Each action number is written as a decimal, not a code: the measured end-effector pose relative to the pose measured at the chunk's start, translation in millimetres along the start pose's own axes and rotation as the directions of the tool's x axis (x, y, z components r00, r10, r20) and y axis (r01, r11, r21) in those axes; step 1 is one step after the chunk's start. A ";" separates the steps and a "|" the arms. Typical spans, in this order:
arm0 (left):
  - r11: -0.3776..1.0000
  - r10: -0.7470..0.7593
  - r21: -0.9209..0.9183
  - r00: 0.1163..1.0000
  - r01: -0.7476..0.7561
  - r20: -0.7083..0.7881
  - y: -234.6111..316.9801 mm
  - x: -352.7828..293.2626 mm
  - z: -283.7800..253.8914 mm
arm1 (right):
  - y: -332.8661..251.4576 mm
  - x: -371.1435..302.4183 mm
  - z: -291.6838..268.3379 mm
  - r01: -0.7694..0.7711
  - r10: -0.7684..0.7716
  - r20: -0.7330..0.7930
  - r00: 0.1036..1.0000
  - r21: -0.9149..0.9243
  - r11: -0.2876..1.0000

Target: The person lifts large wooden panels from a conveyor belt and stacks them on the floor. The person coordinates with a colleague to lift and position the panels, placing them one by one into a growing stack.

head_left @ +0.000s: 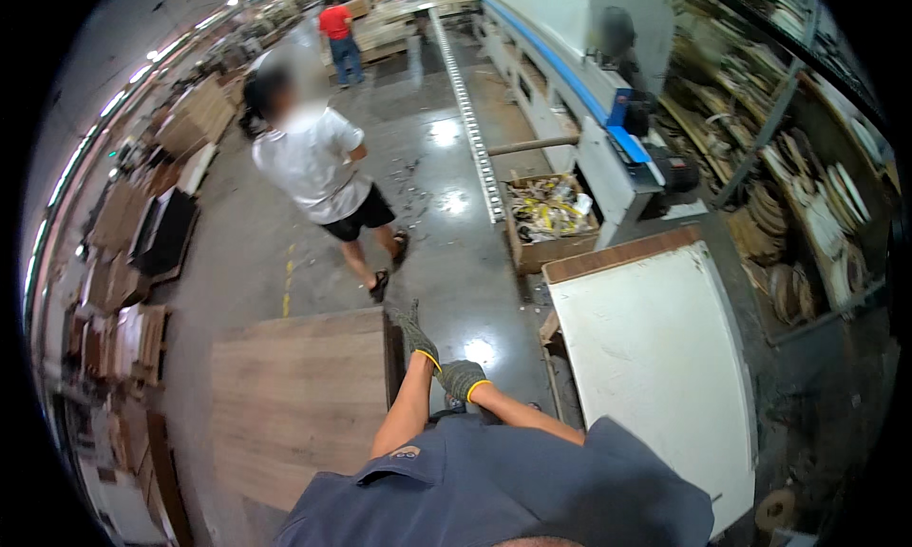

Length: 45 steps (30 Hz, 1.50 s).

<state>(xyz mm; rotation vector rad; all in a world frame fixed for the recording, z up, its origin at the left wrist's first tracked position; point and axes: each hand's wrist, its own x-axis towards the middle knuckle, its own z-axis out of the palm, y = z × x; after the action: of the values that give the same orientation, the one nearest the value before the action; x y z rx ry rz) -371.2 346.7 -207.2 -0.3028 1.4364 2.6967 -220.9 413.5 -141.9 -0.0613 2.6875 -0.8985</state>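
Both of my hands wear dark grey-green knit gloves with yellow cuffs. My left hand (415, 336) points away from me with its fingers stretched out and holds nothing. It is beside the dark edge of a stack of wood-grain boards (304, 400). My right hand (462, 380) is closed at my left wrist, against the yellow cuff of the left glove (429, 359). Its fingertips are partly hidden there.
At right stands a white-topped board stack (646, 338). Beyond it are a cardboard box of scraps (551, 210), a long machine (589, 100) and a roller rail (465, 119). A person in a white shirt (313, 157) walks ahead; another wears red (337, 24). Shelves (788, 186) hold edging rolls.
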 end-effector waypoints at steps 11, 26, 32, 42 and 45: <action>0.892 -0.373 0.234 0.922 0.387 -0.102 9.6 -65.9 -105.1 | -20.6 -54.2 67.2 0.122 -0.122 0.006 0.993 0.004 0.993; 0.683 -0.572 0.672 0.781 0.285 0.250 -11.4 -157.7 -142.1 | -79.8 -136.2 112.2 -0.002 -0.015 -0.155 0.988 -0.110 0.994; 0.605 -0.788 0.584 0.515 0.542 0.338 -37.5 -196.5 -215.3 | -121.3 -162.9 165.9 -0.061 0.031 -0.124 0.992 -0.242 0.968; 0.341 -0.753 0.920 0.530 -0.191 0.389 8.5 -254.3 -266.7 | -164.4 -174.2 158.2 0.083 -0.110 -0.115 0.987 -0.213 0.973; -0.003 -0.717 0.881 0.615 -0.473 0.328 12.1 -251.8 -261.6 | -167.2 -162.3 145.6 -0.018 0.025 0.017 1.000 -0.349 0.937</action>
<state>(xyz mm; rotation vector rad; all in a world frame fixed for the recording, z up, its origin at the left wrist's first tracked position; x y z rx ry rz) -90.2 130.9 -287.5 0.7440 2.1730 0.5244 -32.0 216.8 -108.5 -0.1182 2.7887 -0.4002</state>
